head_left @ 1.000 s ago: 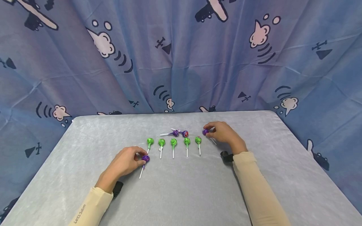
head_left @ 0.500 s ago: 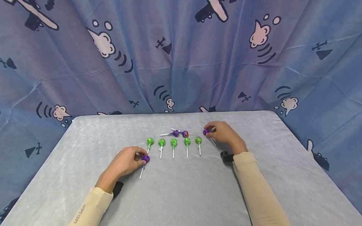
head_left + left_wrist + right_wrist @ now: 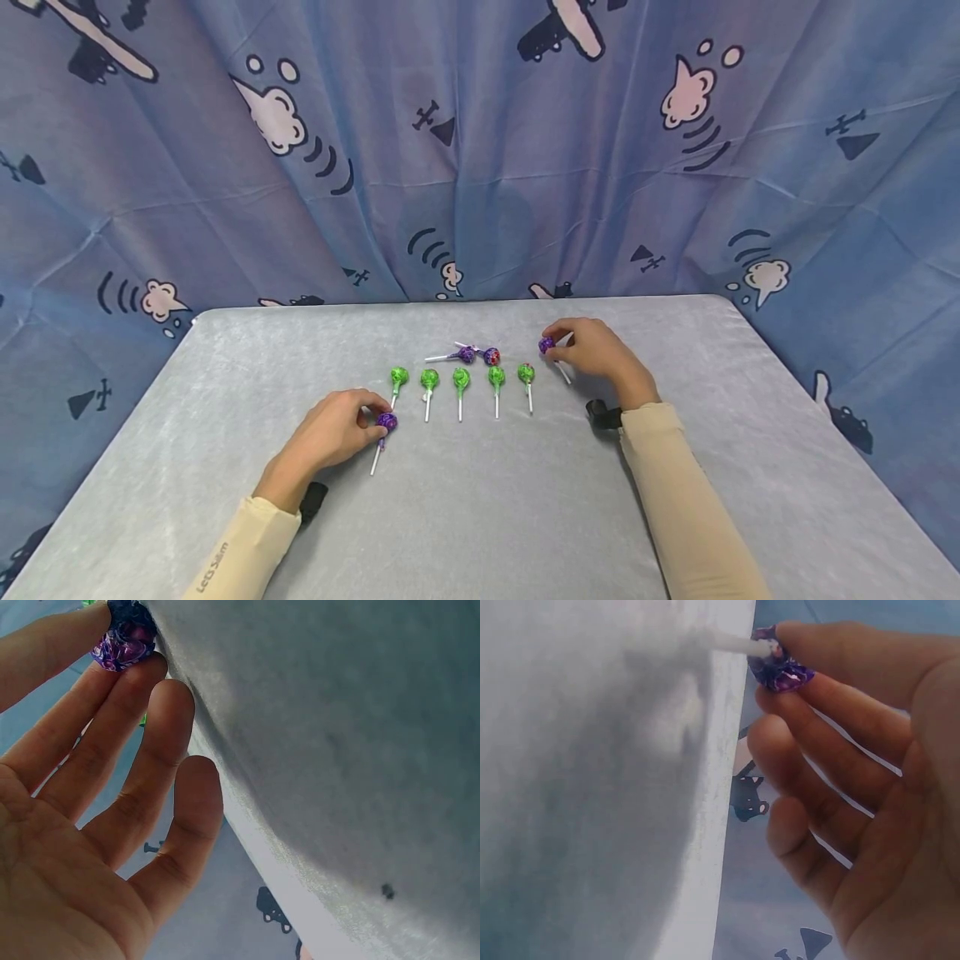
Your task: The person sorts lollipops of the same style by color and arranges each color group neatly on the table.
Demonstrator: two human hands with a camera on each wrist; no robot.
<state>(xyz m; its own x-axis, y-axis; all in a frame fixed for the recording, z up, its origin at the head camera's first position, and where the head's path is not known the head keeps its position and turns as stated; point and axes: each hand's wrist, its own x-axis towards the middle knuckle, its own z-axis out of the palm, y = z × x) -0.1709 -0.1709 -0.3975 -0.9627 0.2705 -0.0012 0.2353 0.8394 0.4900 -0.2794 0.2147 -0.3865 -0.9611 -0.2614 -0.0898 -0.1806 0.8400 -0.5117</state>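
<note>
A purple lollipop (image 3: 386,422) is pinched by its head between thumb and fingers of my left hand (image 3: 333,429), its white stick pointing toward the near side. In the left wrist view its purple wrapper (image 3: 126,641) shows at the fingertips of the left hand (image 3: 105,787). My right hand (image 3: 596,352) pinches another purple lollipop (image 3: 547,344), right of and behind the green row. The right wrist view shows that lollipop's wrapper (image 3: 780,671) and white stick between thumb and fingers of the right hand (image 3: 870,772).
Several green lollipops lie in a row, from the leftmost (image 3: 399,376) to the rightmost (image 3: 527,372), sticks toward the near side. Behind them lie two more purple ones (image 3: 466,355), (image 3: 491,356) close together. A grey cloth covers the table (image 3: 480,517); a blue patterned curtain (image 3: 480,208) hangs behind.
My right hand and its lollipop have shifted slightly toward the back of the table. The left hand has stayed in place, with the same lollipop pinched.
</note>
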